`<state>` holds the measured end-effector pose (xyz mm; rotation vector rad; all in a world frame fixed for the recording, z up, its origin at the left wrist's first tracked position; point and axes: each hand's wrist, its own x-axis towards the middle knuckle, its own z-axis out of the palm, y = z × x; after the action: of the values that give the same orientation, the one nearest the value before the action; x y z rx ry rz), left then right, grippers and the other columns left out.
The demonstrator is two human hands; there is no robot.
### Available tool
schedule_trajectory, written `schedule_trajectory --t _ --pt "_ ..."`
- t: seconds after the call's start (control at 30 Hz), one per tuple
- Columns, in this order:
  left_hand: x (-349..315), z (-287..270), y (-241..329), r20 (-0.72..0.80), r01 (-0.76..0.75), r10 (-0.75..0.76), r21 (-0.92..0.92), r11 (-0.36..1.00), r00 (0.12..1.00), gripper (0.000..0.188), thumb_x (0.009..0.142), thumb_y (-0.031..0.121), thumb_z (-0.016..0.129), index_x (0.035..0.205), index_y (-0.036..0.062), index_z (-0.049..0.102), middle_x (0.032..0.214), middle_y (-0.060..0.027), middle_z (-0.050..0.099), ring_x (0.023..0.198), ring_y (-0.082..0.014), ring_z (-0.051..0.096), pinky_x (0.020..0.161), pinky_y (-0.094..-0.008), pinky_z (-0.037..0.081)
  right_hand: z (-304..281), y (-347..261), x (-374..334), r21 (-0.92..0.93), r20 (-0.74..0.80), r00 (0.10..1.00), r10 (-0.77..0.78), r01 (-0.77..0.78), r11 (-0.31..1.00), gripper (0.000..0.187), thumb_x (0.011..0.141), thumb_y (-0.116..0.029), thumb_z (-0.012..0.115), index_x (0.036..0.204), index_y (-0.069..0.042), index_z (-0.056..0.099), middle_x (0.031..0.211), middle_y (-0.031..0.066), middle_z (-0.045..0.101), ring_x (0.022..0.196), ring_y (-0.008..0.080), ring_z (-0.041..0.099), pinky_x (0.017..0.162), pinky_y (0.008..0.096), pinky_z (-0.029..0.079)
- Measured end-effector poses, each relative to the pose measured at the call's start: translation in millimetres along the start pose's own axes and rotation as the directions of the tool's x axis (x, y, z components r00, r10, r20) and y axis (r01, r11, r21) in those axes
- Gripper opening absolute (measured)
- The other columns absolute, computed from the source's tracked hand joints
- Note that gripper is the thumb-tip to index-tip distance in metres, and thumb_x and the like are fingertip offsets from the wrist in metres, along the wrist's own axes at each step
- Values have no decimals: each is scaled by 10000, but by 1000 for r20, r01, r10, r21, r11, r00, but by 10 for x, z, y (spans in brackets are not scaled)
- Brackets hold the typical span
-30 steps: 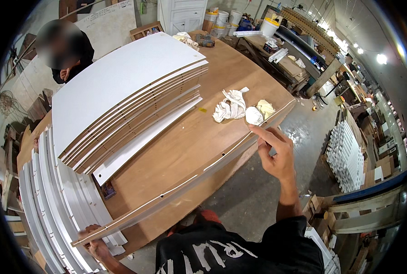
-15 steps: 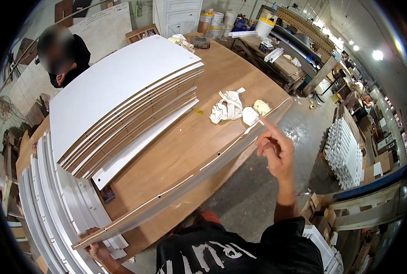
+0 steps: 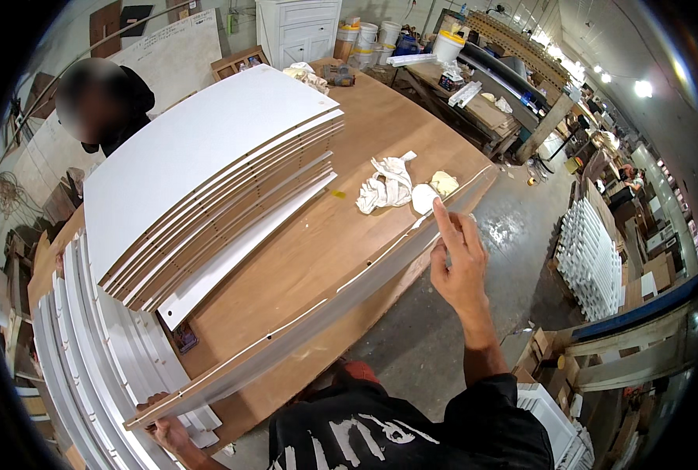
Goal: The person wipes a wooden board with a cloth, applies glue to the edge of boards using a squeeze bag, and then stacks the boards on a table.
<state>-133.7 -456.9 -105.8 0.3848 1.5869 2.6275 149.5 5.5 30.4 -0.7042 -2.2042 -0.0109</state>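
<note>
A long narrow board (image 3: 318, 325) stands on its edge along the near side of the table, running from lower left to upper right. White filler-like streaks and small dark holes mark its upper edge. My left hand (image 3: 169, 429) is closed around its lower-left end. My right hand (image 3: 462, 262) is at the far right part of the board, index finger stretched along the top edge, other fingers loosely apart, nothing held. Just beyond that fingertip are a round white thing (image 3: 424, 198), a pale yellow lump (image 3: 443, 183) and a crumpled white cloth (image 3: 388, 185).
A stack of white-faced panels (image 3: 216, 149) fills the wooden table's (image 3: 388, 102) far left. Long white strips (image 3: 102, 368) lie at left. A person (image 3: 110, 110) in black is behind the stack. Buckets (image 3: 449, 45) stand at the back; stacked white pieces (image 3: 588, 258) sit on the right floor.
My right hand has shifted slightly left along the board's edge and turned, its fingers more extended. My left hand keeps its hold. The person across the table has leaned lower.
</note>
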Motion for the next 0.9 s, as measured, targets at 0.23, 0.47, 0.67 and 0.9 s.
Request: schedule_trajectory --t 0.23,0.47,0.67,0.9 --pt "13 -144 -38 23 2 -2 12 1000 1000 441 623 194 785 921 91 478 805 -25 467 839 -203 498 845 -377 399 -11 -2 -56 -69 -24 999 -49 47 997 647 681 57 516 1299 -136 524 938 115 535 815 253 554 695 353 492" --pt "-37 0 26 5 -11 10 51 999 1000 473 638 230 802 944 87 471 836 -48 493 895 -211 503 858 -373 402 -168 -78 -65 0 -11 998 -56 56 998 596 677 87 521 1227 -131 592 927 107 544 749 237 557 633 333 495" --pt "-10 -119 -16 74 51 -53 31 998 996 466 650 260 801 908 88 453 842 -53 500 887 -211 515 861 -368 402 -210 -78 -172 83 -159 985 -64 78 993 598 680 126 490 1232 -88 577 937 123 550 721 215 541 616 297 473" --pt "-64 -107 -12 55 -9 8 24 1000 998 438 657 257 797 861 102 442 811 -56 500 846 -189 507 834 -344 400 -103 -216 -98 256 -81 982 171 -145 956 604 702 129 474 1268 -71 535 934 134 546 719 201 536 628 296 462"
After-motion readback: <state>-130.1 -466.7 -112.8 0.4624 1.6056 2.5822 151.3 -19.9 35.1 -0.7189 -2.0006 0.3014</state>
